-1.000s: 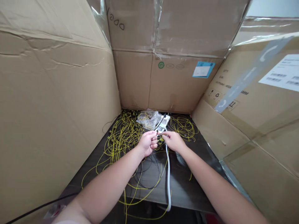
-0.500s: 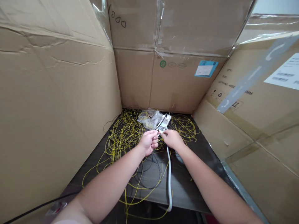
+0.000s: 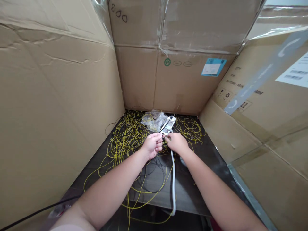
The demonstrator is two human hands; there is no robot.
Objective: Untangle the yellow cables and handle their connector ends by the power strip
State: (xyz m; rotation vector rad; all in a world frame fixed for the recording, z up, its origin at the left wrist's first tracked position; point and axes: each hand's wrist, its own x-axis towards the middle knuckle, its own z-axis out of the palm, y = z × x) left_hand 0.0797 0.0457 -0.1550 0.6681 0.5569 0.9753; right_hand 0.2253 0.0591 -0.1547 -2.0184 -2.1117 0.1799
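My left hand (image 3: pixel 152 144) and my right hand (image 3: pixel 176 141) meet over a dark table (image 3: pixel 204 157), fingertips pinched together at a small connector I can barely make out. Thin yellow cables (image 3: pixel 125 138) lie tangled under and left of the hands. A white power strip (image 3: pixel 169 123) sits just beyond the fingertips, with a black plug lead on it. Its thick white cord (image 3: pixel 172 179) runs back toward me between my forearms. What exactly each hand pinches is too small to name.
Tall cardboard boxes wall the table on the left (image 3: pixel 55 106), the back (image 3: pixel 173 80) and the right (image 3: pixel 264 112). A crumpled clear plastic bag (image 3: pixel 151 117) lies behind the hands. Another yellow coil (image 3: pixel 191 128) rests at the back right. A black cable (image 3: pixel 36 211) crosses the lower left.
My right hand has edged left toward my left hand, so the fingertips are closer together. The view has shifted slightly; nothing else moved.
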